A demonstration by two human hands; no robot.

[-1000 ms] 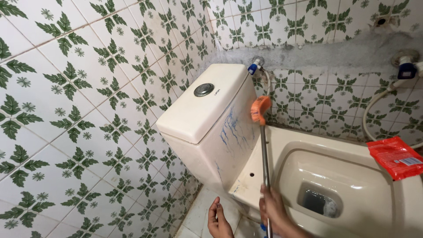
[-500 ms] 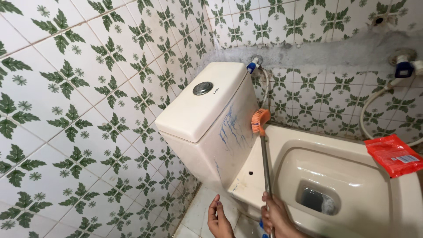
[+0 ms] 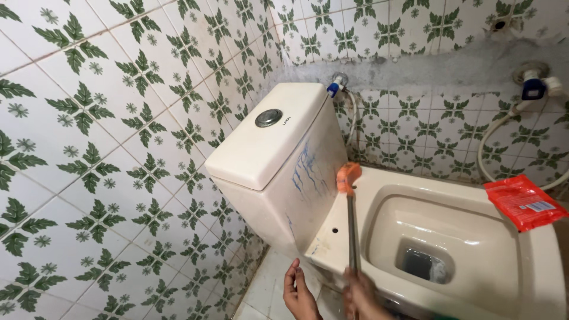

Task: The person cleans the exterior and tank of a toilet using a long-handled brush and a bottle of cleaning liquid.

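Observation:
A cream toilet with its cistern (image 3: 278,154) stands tilted in a tiled corner. Blue streaks of cleaner run down the cistern's front. My right hand (image 3: 360,296) grips the metal handle of a long brush (image 3: 351,219), whose orange head (image 3: 347,176) rests against the cistern's front at its lower right, above the bowl's back ledge. My left hand (image 3: 298,292) hangs open beside the toilet base, palm up, fingers apart, holding nothing. The bowl (image 3: 438,237) lies open, with water at its bottom.
A red sachet (image 3: 523,201) lies on the bowl's right rim. A white hose (image 3: 495,139) loops from a blue wall tap (image 3: 533,88) at right. A second tap (image 3: 335,88) sits behind the cistern. Green-leaf patterned tiles cover the walls close at left.
The brush head has slid down the cistern's front, from near its upper right corner toward the bowl's ledge. Both hands stay low at the frame's bottom.

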